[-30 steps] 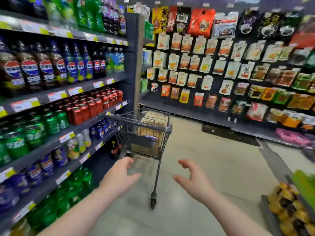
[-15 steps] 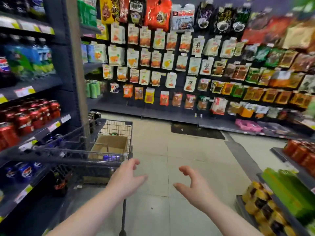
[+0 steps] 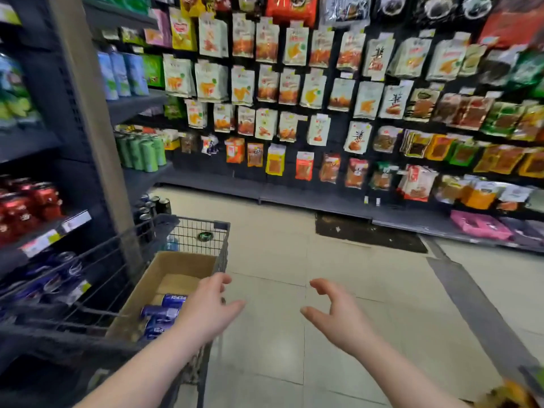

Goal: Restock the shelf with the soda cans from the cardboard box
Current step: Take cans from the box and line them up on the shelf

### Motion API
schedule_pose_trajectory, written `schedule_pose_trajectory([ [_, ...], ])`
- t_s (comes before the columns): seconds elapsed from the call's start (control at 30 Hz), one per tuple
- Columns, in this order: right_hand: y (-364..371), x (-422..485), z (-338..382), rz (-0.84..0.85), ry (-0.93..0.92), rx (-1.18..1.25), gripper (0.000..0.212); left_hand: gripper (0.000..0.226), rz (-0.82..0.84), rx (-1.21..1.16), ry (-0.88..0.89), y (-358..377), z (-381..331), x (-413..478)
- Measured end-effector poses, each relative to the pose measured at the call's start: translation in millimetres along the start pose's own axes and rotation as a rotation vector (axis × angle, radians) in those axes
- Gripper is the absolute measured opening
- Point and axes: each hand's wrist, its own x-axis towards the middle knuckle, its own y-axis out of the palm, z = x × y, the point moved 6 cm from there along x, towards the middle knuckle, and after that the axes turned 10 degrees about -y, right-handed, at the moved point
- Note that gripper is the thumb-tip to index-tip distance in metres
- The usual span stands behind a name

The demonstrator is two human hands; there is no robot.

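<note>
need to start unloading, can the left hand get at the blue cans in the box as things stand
Probably yes. The left hand is open and empty, over the cart's near corner, right beside the blue cans. The box is open on top, and nothing covers the cans.

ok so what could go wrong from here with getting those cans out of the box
1. The blue cans lie loose on their sides in the cardboard box, so one may roll or slip when lifted.
2. Both the left hand and the right hand are empty, and the box sits deep in the cart; reaching in could knock a wrist on the wire rim.
</note>
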Motion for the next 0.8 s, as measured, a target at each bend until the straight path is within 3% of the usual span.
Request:
schedule_pose_trajectory([
  [0.3,-21.7,204.5,-40.1,0.182,-0.208,-0.070,0.053,0.052,-0.105,-0.050,-0.289,19.8,-34.4,126.6],
  [0.4,11.1,253.5,-19.9,0.298,-0.287,-0.048,0.051,0.048,-0.140,-0.057,-0.427,2.9,-5.7,144.5],
  [0.53,66.0,310.7,15.5,0.442,-0.420,-0.041,0.051,0.062,-0.243,-0.107,-0.634,-26.4,57.4,168.3],
  [0.8,157.1,423.4,67.7,0.616,-0.496,-0.146,0.058,0.053,-0.296,-0.186,-0.811,-54.1,143.8,246.6],
])
